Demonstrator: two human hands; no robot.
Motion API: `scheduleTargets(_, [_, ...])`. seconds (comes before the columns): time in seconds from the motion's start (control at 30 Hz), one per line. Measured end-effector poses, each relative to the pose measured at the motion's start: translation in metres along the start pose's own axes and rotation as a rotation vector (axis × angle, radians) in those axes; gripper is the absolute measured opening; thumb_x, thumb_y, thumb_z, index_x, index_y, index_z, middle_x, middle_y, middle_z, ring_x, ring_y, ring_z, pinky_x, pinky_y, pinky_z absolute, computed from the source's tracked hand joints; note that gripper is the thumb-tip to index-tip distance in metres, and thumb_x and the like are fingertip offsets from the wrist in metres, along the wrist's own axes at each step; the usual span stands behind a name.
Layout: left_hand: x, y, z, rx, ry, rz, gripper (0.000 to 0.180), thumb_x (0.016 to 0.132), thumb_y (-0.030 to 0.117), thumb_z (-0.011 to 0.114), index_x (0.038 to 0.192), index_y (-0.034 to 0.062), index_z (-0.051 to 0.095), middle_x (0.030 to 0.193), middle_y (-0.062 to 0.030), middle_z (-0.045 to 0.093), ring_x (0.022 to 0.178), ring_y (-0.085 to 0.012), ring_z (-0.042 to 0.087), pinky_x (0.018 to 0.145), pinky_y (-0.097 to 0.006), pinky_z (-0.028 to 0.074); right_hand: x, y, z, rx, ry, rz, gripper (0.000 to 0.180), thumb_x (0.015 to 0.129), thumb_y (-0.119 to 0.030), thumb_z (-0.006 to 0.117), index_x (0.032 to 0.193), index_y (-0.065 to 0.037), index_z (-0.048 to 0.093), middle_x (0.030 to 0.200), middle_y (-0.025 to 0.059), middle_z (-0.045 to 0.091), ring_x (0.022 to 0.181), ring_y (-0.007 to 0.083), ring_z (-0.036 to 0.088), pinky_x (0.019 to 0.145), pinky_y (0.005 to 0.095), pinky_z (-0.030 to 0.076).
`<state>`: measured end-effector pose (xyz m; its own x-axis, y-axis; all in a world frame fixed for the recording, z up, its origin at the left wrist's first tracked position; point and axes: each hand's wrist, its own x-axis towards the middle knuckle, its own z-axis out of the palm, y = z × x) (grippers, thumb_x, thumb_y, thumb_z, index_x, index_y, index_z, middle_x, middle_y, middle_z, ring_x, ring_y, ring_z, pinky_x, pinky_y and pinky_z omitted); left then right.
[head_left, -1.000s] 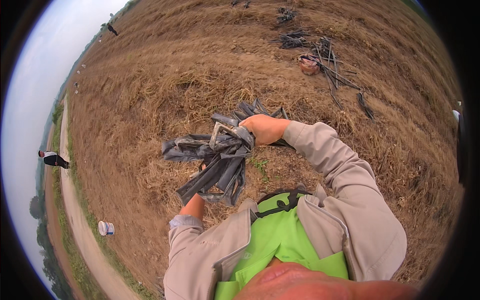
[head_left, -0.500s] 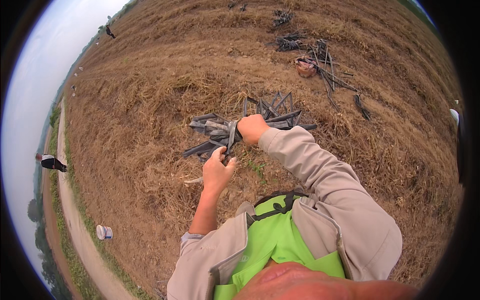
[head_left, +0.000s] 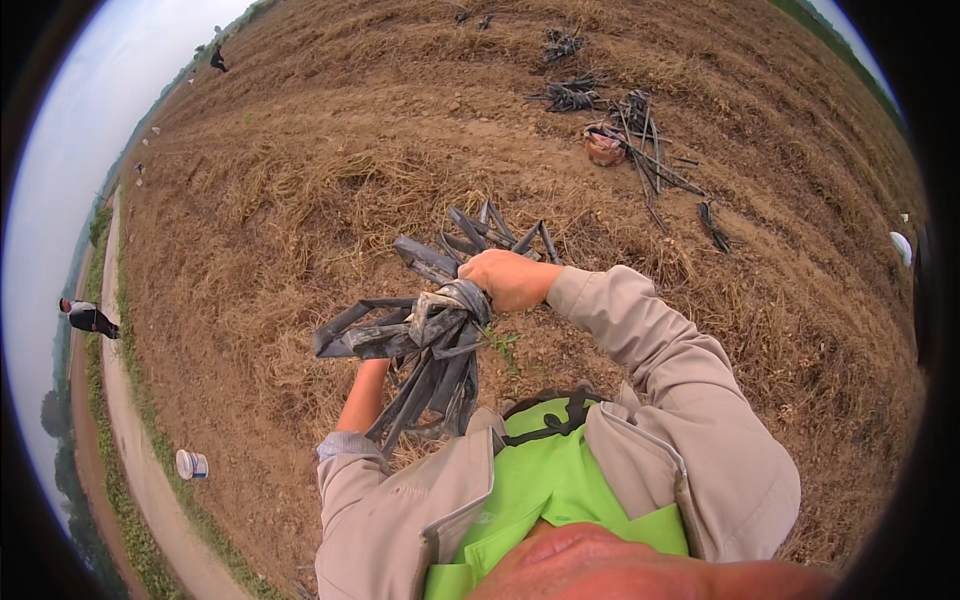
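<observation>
Since the earlier frame, the bundle of dark flat strips [head_left: 425, 335] has swung back toward the chest, and the left hand has dropped behind it. The right hand [head_left: 512, 279] is closed around the bundle at its bound middle, holding it in the air above the dry straw ground [head_left: 270, 220]. Loose strip ends fan out to the left and hang downward, with more sticking up behind the fist. The left hand is hidden behind the hanging strips; only its forearm [head_left: 362, 395] shows, so its grip cannot be told. Further strip piles [head_left: 572, 95] lie well apart upfield, near a brown pot [head_left: 604, 146].
</observation>
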<state>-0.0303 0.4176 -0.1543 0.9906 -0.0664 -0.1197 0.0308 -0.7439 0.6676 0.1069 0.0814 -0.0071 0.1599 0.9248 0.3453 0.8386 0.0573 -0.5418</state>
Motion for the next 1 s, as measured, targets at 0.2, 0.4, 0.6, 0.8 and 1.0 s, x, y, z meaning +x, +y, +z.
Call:
scheduleTargets(0.2, [0.040,0.120,-0.102,0.576,0.389,-0.084,0.016,0.083,0.020,0.068,0.087,0.0053,0.062,0.081,-0.0183,0.066,0.080,-0.0403,0.063,0.070,-0.048,0.049,0.026,-0.015,0.036,-0.739,-0.383,0.082,0.009,0.077,-0.015,0.066,0.079,-0.013,0.074,0.083,0.0040,0.072,0.085,0.0247,0.069,0.070,0.0389,0.047])
scheduleTargets(0.4, [-0.011,0.208,-0.005,0.251,0.379,0.025,0.032,0.078,0.024,0.078,0.100,0.0049,0.067,0.084,-0.0125,0.070,0.082,-0.0312,0.068,0.074,-0.041,0.053,0.026,0.018,0.031,-0.607,-0.094,0.687,0.015,0.070,-0.016,0.071,0.080,-0.005,0.074,0.087,0.0145,0.071,0.084,0.0316,0.070,0.073,0.0435,0.053])
scheduleTargets(0.6, [-0.010,0.172,0.089,-0.281,0.427,-0.082,0.040,0.083,0.024,0.075,0.115,0.0030,0.065,0.102,-0.0121,0.072,0.094,-0.0249,0.070,0.083,-0.037,0.053,-0.002,0.024,0.029,-0.183,0.064,0.736,0.029,0.070,-0.013,0.069,0.096,0.000,0.068,0.098,0.0230,0.068,0.096,0.0407,0.065,0.084,0.0472,0.051])
scheduleTargets(0.8, [0.005,0.067,0.060,0.176,0.069,-0.295,0.032,0.085,0.023,0.069,0.113,0.0074,0.067,0.114,-0.0142,0.069,0.105,-0.0314,0.066,0.087,-0.043,0.051,-0.012,0.003,-0.014,0.356,0.135,0.199,0.050,0.067,-0.003,0.082,0.113,-0.006,0.064,0.105,0.0111,0.067,0.099,0.0301,0.065,0.091,0.0382,0.050])
scheduleTargets(1.0, [0.041,0.053,-0.044,0.412,0.130,-0.537,0.033,0.086,0.017,0.060,0.117,0.0143,0.068,0.117,-0.0148,0.068,0.111,-0.0358,0.063,0.090,-0.045,0.049,0.003,-0.010,-0.006,0.141,-0.330,0.017,0.029,0.067,-0.003,0.069,0.095,-0.004,0.066,0.094,0.0172,0.066,0.093,0.0409,0.063,0.080,0.0441,0.050])
